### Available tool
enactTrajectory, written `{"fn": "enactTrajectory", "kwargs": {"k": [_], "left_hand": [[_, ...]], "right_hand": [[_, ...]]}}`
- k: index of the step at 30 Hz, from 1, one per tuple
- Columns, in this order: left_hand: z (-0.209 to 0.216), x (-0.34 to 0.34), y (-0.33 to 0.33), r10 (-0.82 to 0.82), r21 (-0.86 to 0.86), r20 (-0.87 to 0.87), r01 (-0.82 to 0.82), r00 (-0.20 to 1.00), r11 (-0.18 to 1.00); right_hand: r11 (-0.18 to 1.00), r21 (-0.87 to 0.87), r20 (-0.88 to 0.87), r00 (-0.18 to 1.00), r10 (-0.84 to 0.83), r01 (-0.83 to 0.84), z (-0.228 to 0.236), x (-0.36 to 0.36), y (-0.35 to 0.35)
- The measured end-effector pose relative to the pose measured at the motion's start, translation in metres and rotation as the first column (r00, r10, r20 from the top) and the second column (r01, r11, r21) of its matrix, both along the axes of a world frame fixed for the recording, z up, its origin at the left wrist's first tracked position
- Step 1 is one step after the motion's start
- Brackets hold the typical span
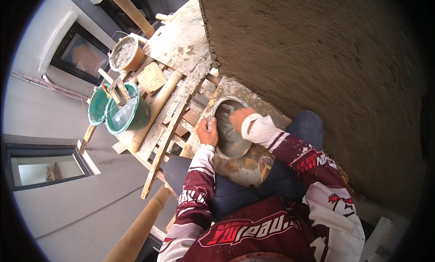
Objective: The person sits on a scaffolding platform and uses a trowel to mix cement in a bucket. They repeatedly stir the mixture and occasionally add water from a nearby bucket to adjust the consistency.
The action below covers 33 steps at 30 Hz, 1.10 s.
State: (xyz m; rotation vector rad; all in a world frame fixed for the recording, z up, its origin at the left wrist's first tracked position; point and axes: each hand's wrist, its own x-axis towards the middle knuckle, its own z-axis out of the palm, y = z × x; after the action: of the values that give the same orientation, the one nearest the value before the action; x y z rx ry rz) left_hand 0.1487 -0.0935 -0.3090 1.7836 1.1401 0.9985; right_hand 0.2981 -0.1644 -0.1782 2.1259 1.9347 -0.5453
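Observation:
A round grey pan [231, 146] smeared with wet mortar lies on a board in front of my knees. My left hand [208, 132] grips the pan's near-left rim. My right hand [239, 117] reaches into the pan, fingers curled against the wet mortar inside; whether it holds a tool is hidden. Both arms wear a maroon and white sleeve.
A rough plastered wall [326, 72] rises at the right. Left of me, a wooden scaffold platform [167, 126] carries two green buckets [127, 112], one holding a trowel, and an orange bucket of mortar [126, 53]. Beyond the platform edge is a drop beside a grey wall with windows [81, 53].

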Motion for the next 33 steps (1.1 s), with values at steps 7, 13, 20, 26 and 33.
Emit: {"fn": "enactTrajectory", "kwargs": {"k": [7,13,20,26,33], "left_hand": [[0.003,-0.005,0.005,0.056,-0.078,0.067,-0.050,0.996,0.996],[0.002,-0.007,0.000,0.014,-0.064,0.049,-0.010,0.999,0.998],[0.000,0.003,-0.003,-0.008,0.056,0.121,0.001,0.993,0.998],[-0.002,0.000,-0.001,0.072,-0.100,0.086,-0.063,0.994,0.993],[-0.006,-0.001,0.000,0.085,-0.104,0.061,-0.078,0.994,0.991]], "right_hand": [[0.895,0.078,0.047,0.898,0.437,-0.440,-0.020,-0.023,-0.029],[0.961,0.153,0.245,0.951,0.187,-0.228,-0.037,0.008,-0.012],[0.952,-0.307,-0.016,1.000,0.014,-0.018,-0.048,0.018,-0.010],[0.926,-0.351,-0.175,0.962,-0.211,0.139,-0.051,0.020,-0.039],[0.885,-0.327,-0.352,0.826,-0.440,0.332,-0.076,0.008,-0.063]]}}
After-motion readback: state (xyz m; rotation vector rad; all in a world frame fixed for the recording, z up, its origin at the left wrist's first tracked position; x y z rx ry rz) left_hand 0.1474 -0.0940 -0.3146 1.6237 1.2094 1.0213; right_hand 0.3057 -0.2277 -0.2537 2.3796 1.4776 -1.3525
